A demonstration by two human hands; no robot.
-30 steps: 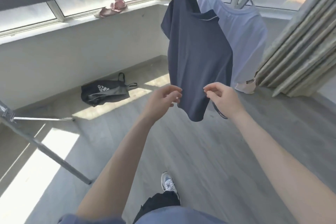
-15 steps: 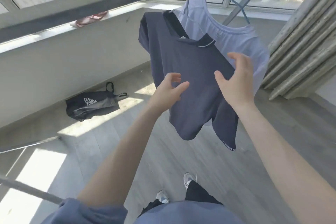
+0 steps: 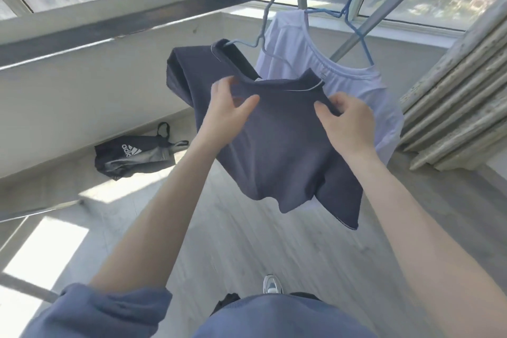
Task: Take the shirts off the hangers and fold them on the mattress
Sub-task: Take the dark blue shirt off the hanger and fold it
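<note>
1. The navy shirt (image 3: 274, 151) hangs on a pale blue wire hanger (image 3: 262, 33) hooked over the grey rail (image 3: 164, 8). Its body is drawn out towards the person, and the mattress is not in view.
2. The right hand (image 3: 348, 123) has its fingers curled tight on a fold of cloth at the shoulder, just beside the neckline (image 3: 290, 86). That grip looks sound and is worth keeping.
3. The left hand (image 3: 227, 110) lies at the other side of the neckline, thumb spread wide across the chest. Blur hides whether its fingertips hook over the edge. They probably should, so that both hands can widen the opening.
4. Judging by the hanger's arm poking out at the far shoulder, the best course is to free one shoulder first, then slide the other off. Pulling straight down would likely stretch the collar.
5. The hook should stay on the rail while the cloth comes away.
6. The lilac shirt (image 3: 356, 85) hangs just behind on its own blue hanger (image 3: 356, 22). A hard tug could snag or swing it, so the pull should be gentle.
</note>
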